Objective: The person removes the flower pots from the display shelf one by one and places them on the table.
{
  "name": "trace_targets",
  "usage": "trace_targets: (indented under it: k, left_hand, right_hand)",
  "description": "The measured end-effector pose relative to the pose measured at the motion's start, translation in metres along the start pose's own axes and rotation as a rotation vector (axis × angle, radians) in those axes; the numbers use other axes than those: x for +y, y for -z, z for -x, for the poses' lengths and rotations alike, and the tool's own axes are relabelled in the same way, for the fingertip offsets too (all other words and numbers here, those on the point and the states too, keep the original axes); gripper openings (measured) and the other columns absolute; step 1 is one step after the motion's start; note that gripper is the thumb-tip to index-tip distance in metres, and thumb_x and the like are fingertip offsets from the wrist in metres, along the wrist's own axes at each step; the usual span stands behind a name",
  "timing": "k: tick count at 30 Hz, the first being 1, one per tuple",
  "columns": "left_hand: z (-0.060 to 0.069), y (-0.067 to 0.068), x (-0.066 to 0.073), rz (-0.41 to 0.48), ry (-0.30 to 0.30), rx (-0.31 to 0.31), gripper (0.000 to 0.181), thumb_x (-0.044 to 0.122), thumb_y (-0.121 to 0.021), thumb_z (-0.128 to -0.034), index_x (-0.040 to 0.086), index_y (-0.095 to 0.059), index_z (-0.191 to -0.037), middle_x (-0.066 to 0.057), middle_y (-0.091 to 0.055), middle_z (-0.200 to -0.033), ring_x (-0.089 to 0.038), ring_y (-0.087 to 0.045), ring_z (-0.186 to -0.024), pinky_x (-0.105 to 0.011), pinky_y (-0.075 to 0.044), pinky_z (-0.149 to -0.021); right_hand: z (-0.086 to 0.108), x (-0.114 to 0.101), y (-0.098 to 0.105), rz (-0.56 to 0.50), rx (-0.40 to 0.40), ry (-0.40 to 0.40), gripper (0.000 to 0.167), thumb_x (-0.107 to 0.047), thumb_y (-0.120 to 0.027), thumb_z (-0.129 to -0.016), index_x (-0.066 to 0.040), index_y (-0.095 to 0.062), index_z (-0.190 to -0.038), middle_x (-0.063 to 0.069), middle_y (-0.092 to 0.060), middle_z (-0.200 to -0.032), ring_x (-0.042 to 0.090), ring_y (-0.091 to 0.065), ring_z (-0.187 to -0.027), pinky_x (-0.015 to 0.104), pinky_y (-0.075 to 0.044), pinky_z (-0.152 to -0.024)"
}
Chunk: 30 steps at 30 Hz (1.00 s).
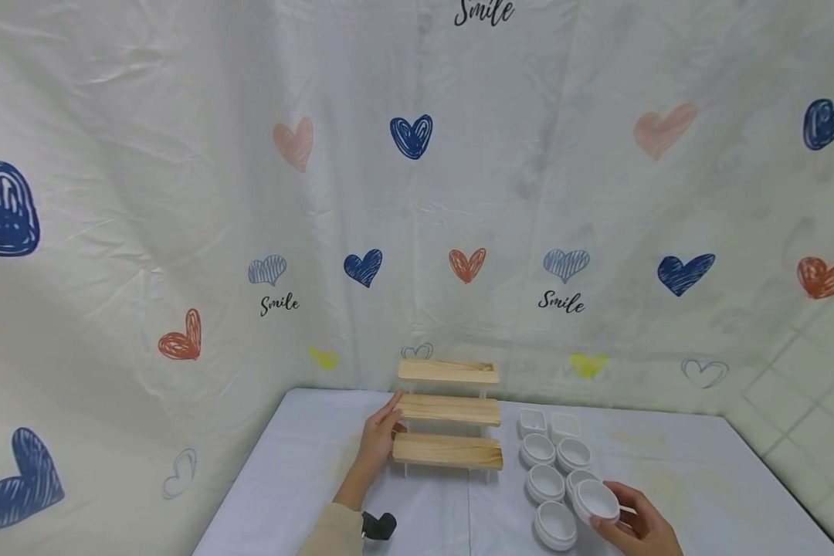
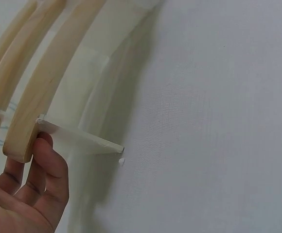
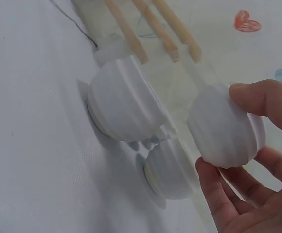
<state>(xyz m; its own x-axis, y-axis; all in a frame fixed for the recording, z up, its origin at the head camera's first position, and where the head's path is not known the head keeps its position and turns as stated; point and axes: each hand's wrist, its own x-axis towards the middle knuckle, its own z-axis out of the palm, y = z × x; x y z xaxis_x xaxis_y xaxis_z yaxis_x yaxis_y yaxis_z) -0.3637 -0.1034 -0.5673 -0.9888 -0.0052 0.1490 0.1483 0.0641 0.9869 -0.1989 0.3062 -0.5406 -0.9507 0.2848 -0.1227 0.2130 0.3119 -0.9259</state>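
A three-tier wooden stand (image 1: 448,451) with thin white legs stands near the back of the table. My left hand (image 1: 375,442) holds its left end; in the left wrist view, fingers of the left hand (image 2: 36,194) curl at the end of a board (image 2: 48,77), by a white leg. My right hand (image 1: 639,519) pinches a white ramekin (image 1: 596,500) by its side, thumb opposite fingers. In the right wrist view this ramekin (image 3: 226,127) has ribbed walls and is off the table, apart from two ramekins standing there. Other round ramekins (image 1: 554,525) stand to its left and behind.
Two square white dishes (image 1: 532,422) sit behind the round ramekins, right of the stand. A white cloth (image 1: 667,479) covers the table. Behind it hangs a curtain (image 1: 500,193) printed with hearts. A small black object (image 1: 379,527) shows beside the left sleeve.
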Motion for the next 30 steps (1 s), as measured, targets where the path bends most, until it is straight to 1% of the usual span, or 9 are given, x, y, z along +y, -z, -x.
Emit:
trace_targets:
  k: [5, 8, 14, 17, 19, 22, 24, 26, 30]
  left_hand:
    - [0.001, 0.0, 0.001, 0.004, -0.004, 0.004, 0.048, 0.032, -0.056, -0.1036, 0.025, -0.052, -0.151, -0.021, -0.067, -0.109, -0.013, -0.06, -0.082, -0.019, -0.035, -0.046]
    - [0.001, 0.0, 0.001, 0.006, -0.007, 0.008, 0.048, 0.031, -0.056, -0.1035, 0.023, -0.053, -0.151, -0.02, -0.067, -0.11, -0.014, -0.061, -0.083, -0.019, -0.035, -0.047]
    - [0.001, -0.001, 0.002, 0.01, 0.011, 0.017, 0.048, 0.031, -0.056, -0.1033, 0.023, -0.053, -0.15, -0.023, -0.067, -0.109, -0.015, -0.06, -0.083, -0.02, -0.034, -0.046]
    - [0.001, -0.002, 0.002, 0.002, 0.014, 0.017, 0.047, 0.032, -0.055, -0.1036, 0.025, -0.053, -0.15, -0.021, -0.067, -0.115, -0.014, -0.061, -0.084, -0.02, -0.037, -0.048]
    - [0.001, -0.002, 0.002, 0.002, 0.021, 0.023, 0.047, 0.031, -0.056, -0.1033, 0.027, -0.054, -0.15, -0.017, -0.067, -0.123, -0.014, -0.061, -0.085, -0.02, -0.04, -0.053]
    - [0.001, -0.003, 0.002, -0.005, 0.018, 0.033, 0.046, 0.031, -0.056, -0.1035, 0.026, -0.054, -0.149, -0.012, -0.064, -0.136, -0.014, -0.061, -0.086, -0.021, -0.043, -0.06]
    - [0.001, -0.003, 0.002, -0.006, 0.024, 0.038, 0.047, 0.031, -0.056, -0.1036, 0.025, -0.054, -0.15, -0.011, -0.063, -0.139, -0.013, -0.061, -0.085, -0.021, -0.043, -0.061]
    - [0.0, -0.003, 0.001, -0.013, 0.024, 0.041, 0.047, 0.03, -0.055, -0.1041, 0.023, -0.053, -0.15, -0.012, -0.063, -0.138, -0.013, -0.061, -0.085, -0.021, -0.042, -0.059]
    - [-0.003, -0.003, 0.0, -0.027, 0.004, 0.039, 0.046, 0.022, -0.052, -0.1054, 0.013, -0.051, -0.151, -0.018, -0.062, -0.139, -0.015, -0.062, -0.082, -0.023, -0.045, -0.065]
  right_hand:
    - [-0.004, 0.004, 0.001, 0.031, -0.027, -0.011, 0.09, -0.033, -0.089, -0.076, 0.001, -0.043, -0.146, 0.018, -0.061, -0.13, 0.004, -0.068, -0.092, 0.02, -0.055, -0.077]
    - [-0.006, 0.007, 0.002, 0.043, -0.041, -0.019, 0.091, -0.034, -0.089, -0.076, 0.0, -0.043, -0.146, 0.02, -0.06, -0.132, 0.007, -0.069, -0.095, 0.021, -0.056, -0.077]
    - [-0.01, 0.012, 0.004, 0.042, -0.067, -0.033, 0.092, -0.033, -0.09, -0.075, 0.001, -0.043, -0.147, 0.02, -0.058, -0.133, 0.01, -0.068, -0.098, 0.022, -0.056, -0.077]
    - [-0.013, 0.015, 0.003, 0.052, -0.076, -0.041, 0.093, -0.035, -0.09, -0.075, 0.002, -0.042, -0.146, 0.022, -0.057, -0.134, 0.015, -0.068, -0.101, 0.024, -0.056, -0.077]
    - [-0.015, 0.016, 0.002, 0.061, -0.078, -0.042, 0.094, -0.036, -0.091, -0.074, 0.002, -0.042, -0.145, 0.024, -0.057, -0.134, 0.018, -0.068, -0.103, 0.025, -0.056, -0.077]
    - [-0.016, 0.019, 0.002, 0.076, -0.078, -0.039, 0.094, -0.037, -0.091, -0.074, 0.003, -0.042, -0.145, 0.025, -0.056, -0.135, 0.021, -0.068, -0.103, 0.026, -0.057, -0.076]
    - [-0.017, 0.021, 0.002, 0.073, -0.077, -0.038, 0.094, -0.036, -0.091, -0.074, 0.003, -0.042, -0.144, 0.025, -0.056, -0.135, 0.022, -0.068, -0.103, 0.026, -0.057, -0.076]
    - [-0.018, 0.023, 0.003, 0.067, -0.078, -0.04, 0.094, -0.035, -0.091, -0.074, 0.003, -0.042, -0.144, 0.024, -0.056, -0.135, 0.021, -0.068, -0.103, 0.026, -0.057, -0.076]
    - [-0.02, 0.026, 0.003, 0.056, -0.086, -0.047, 0.093, -0.034, -0.091, -0.074, 0.003, -0.043, -0.144, 0.023, -0.056, -0.134, 0.021, -0.067, -0.103, 0.027, -0.057, -0.076]
